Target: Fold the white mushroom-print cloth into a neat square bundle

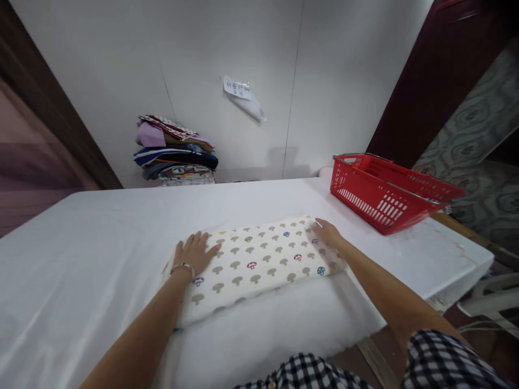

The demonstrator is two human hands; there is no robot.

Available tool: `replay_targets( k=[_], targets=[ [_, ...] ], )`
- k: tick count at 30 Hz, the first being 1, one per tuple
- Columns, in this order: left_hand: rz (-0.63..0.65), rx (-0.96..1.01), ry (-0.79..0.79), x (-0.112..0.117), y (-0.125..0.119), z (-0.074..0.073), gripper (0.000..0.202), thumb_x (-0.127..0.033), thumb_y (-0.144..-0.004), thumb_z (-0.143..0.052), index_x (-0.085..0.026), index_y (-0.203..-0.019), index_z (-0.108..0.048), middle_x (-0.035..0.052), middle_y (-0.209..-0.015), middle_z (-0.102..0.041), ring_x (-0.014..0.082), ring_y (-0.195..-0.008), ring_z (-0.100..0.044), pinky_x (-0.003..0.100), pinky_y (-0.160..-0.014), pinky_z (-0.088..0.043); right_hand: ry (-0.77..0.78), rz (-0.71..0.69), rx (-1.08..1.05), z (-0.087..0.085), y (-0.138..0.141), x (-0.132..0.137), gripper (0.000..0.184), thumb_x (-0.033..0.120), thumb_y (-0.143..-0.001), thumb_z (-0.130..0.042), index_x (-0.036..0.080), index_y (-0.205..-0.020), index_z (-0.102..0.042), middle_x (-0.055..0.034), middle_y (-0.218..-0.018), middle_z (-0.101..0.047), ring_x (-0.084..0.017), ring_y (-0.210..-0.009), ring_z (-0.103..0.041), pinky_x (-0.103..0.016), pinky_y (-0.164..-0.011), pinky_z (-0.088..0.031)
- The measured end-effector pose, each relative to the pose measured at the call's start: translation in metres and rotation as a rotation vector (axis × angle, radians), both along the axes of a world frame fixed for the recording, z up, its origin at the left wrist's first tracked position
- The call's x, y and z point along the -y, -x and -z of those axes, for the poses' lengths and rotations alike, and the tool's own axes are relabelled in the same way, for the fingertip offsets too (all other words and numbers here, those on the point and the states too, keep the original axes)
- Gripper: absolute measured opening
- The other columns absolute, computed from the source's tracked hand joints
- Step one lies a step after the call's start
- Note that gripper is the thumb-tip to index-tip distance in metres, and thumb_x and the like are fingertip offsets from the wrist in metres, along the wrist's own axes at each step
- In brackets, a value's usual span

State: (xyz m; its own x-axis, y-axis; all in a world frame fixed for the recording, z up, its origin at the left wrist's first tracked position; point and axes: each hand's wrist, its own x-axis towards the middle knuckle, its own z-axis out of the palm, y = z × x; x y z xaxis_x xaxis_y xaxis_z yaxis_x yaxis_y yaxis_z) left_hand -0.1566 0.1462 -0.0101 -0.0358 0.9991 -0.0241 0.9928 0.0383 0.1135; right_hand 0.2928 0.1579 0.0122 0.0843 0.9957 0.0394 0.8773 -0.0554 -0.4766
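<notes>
A folded white cloth (263, 259) printed with grey and a few coloured mushrooms lies flat across the table in front of me. My left hand (194, 254) rests palm down on its left end, fingers spread, with a pale bracelet at the wrist. At the far right corner, my right hand (327, 233) touches the cloth with its fingers stretched inward; its fingertips are slightly blurred. What looks like a thin translucent layer shows past the cloth's right end, but I cannot tell what it is.
The table (101, 259) has a white cover. A red plastic basket (365, 200) with metal handles stands at its right rear. A stack of folded fabrics (176, 154) sits by the wall behind. A paper label (237, 87) hangs on the wall, and a white stool (490, 297) is at right.
</notes>
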Motion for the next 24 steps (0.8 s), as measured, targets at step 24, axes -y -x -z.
replay_targets(
  k=[24],
  targets=[
    [-0.033,0.004,0.058,0.035,0.02,-0.011,0.064,-0.057,-0.086,-0.032,-0.023,-0.141,-0.032,0.0044,-0.152,-0.019,0.0256,-0.14,-0.011,0.053,-0.11,-0.011,0.665,0.18,-1.131,-0.012,-0.038,0.05,0.032,0.037,-0.085,-0.053,0.014,-0.105,-0.06,-0.0123,-0.088,-0.072,-0.024,-0.076,-0.069,-0.04,-0.072,-0.055]
  ],
)
